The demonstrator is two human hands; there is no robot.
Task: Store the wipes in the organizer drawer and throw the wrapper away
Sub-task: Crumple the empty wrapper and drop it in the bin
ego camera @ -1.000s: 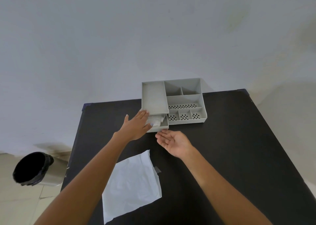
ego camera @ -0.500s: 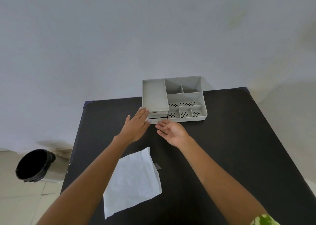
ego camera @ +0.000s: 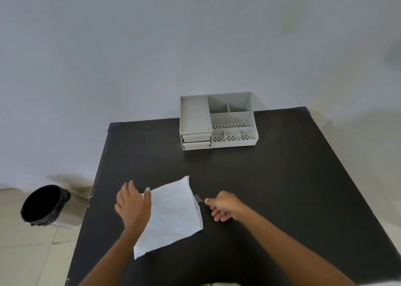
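Observation:
A flat white wrapper (ego camera: pixel 173 214) lies on the black table (ego camera: pixel 260 188) near me. My left hand (ego camera: pixel 132 205) rests at its left edge, fingers spread, one fingertip touching the paper. My right hand (ego camera: pixel 223 205) hovers just right of the wrapper, fingers loosely curled, holding nothing, close to a small grey tab (ego camera: pixel 198 198) at the wrapper's edge. The grey organizer (ego camera: pixel 218 120) stands at the table's far edge. Its two drawers (ego camera: pixel 196 142) on the left are pushed in. The wipes are hidden from view.
A bin with a black liner (ego camera: pixel 44 206) stands on the tiled floor left of the table. A pale wall rises behind the organizer. The table's left edge runs close to my left arm.
The lower drawer was pushed shut with the wipes inside. Both hands then pulled back from the organizer to either side of the wrapper.

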